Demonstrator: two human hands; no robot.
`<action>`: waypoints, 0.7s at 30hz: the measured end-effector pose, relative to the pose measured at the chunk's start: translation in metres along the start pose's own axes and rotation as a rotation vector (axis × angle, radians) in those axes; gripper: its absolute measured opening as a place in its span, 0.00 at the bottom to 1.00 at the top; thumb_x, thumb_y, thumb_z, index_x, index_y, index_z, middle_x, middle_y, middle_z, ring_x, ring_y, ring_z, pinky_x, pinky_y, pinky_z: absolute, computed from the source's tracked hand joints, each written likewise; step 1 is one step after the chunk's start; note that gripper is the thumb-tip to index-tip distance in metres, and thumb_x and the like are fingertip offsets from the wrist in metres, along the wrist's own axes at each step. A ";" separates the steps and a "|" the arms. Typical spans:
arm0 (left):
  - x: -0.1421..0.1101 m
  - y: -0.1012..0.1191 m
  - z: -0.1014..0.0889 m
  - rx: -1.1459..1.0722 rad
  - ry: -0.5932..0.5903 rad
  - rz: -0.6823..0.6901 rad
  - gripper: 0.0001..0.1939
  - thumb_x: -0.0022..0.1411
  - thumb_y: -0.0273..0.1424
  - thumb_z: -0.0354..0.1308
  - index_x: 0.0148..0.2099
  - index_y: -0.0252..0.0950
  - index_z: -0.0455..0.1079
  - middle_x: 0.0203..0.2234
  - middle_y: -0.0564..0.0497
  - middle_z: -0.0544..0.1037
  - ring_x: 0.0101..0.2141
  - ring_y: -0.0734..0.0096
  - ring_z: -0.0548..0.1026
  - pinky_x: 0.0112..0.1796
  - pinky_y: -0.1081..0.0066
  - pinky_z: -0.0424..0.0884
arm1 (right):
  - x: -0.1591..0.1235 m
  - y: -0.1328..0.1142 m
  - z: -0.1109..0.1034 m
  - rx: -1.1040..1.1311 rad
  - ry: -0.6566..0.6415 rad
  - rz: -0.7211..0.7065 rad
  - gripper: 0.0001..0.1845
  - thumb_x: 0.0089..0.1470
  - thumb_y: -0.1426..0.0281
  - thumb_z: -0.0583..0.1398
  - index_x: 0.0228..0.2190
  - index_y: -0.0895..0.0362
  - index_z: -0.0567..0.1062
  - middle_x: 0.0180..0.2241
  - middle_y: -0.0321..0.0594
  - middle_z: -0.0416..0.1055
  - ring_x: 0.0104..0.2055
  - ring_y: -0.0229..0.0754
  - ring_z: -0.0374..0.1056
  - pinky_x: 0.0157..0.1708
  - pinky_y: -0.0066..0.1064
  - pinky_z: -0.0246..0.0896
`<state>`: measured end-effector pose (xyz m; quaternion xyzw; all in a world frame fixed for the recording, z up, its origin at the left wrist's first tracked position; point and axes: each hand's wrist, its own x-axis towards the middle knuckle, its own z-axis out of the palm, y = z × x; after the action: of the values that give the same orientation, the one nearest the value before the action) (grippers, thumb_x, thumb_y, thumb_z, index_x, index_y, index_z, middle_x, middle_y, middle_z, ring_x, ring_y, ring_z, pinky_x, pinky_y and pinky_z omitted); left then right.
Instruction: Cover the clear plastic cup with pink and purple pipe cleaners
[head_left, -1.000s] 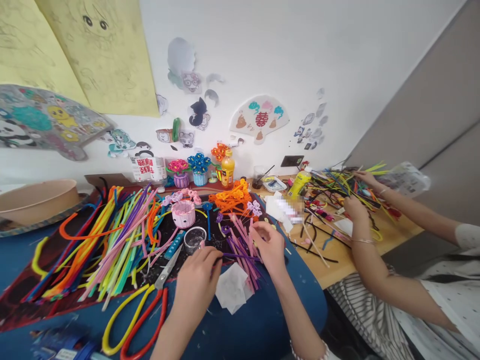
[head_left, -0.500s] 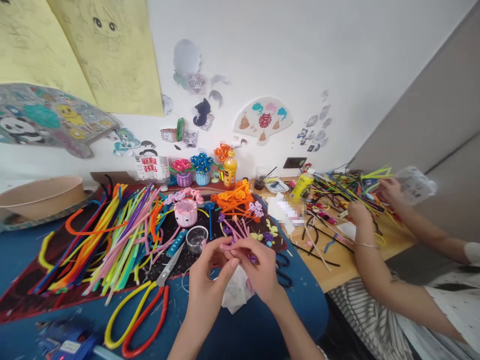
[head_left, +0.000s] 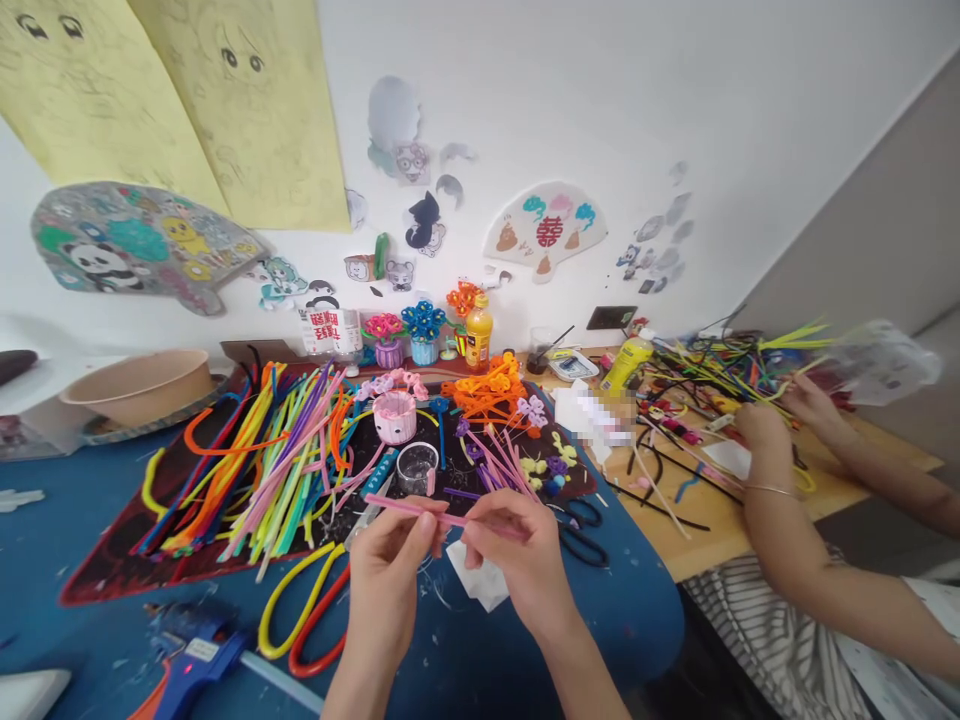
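Far to the left of the pink pot [head_left: 394,420] there's a tan bowl [head_left: 142,395], and a blue glue gun [head_left: 196,662] lies to its left on the near side. The heap of pipe cleaners [head_left: 289,470] spreads just left of the pot, with the scissors [head_left: 360,528] nearer the wearer. The left hand [head_left: 386,565], on the near side of the pot, is pinching a pink stem [head_left: 397,505] between thumb and fingers. The stem runs across into the right hand [head_left: 517,545], nearer and to the pot's right, its fingers curled and gripping the other part. A tissue [head_left: 478,577] lies between and below the hands. Well off to the pot's right, another person's hands [head_left: 765,430] are busy among more pipe cleaners.
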<state>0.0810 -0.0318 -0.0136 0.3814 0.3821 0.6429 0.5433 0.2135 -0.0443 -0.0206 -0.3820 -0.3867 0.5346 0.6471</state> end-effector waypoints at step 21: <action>-0.024 0.003 -0.010 0.117 -0.450 -0.273 0.19 0.64 0.44 0.59 0.26 0.37 0.67 0.27 0.51 0.72 0.31 0.69 0.67 0.34 0.71 0.64 | 0.010 -0.022 0.001 -0.057 -0.249 0.085 0.18 0.45 0.57 0.72 0.19 0.58 0.81 0.15 0.34 0.68 0.15 0.33 0.61 0.16 0.25 0.56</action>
<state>0.0734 -0.0563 -0.0174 0.4904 0.3363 0.4394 0.6733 0.2224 -0.0371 0.0013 -0.3468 -0.4626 0.5936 0.5598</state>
